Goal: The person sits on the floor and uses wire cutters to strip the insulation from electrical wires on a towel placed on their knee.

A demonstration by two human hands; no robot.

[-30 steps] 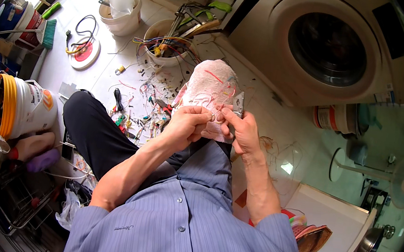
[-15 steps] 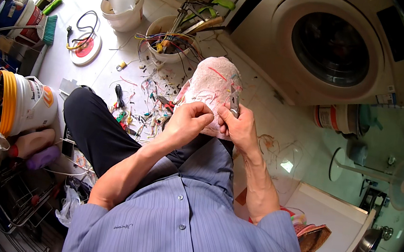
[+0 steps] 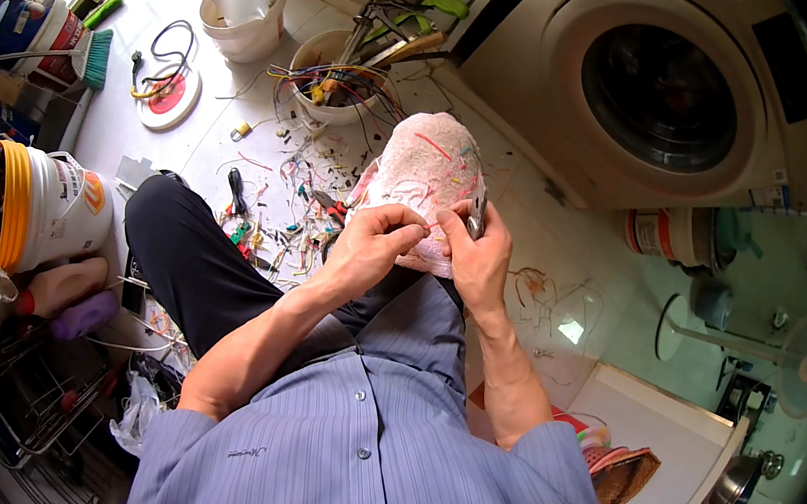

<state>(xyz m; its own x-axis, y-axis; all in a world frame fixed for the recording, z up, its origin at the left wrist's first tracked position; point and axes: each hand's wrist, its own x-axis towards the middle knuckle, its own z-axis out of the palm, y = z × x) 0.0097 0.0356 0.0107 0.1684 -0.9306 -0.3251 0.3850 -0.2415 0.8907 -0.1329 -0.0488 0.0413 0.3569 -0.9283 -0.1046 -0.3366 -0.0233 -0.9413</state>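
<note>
Above the pink cloth, your right fingers clasp a metallic piece; your left fingers pinch together, contents unclear.

Over the pink cloth, my left hand pinches just beside my right hand, which holds a grey metal piece, with a bucket of wires at eleven o'clock.

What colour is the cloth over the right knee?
The cloth is pale pink, showing best in the head view.
</note>
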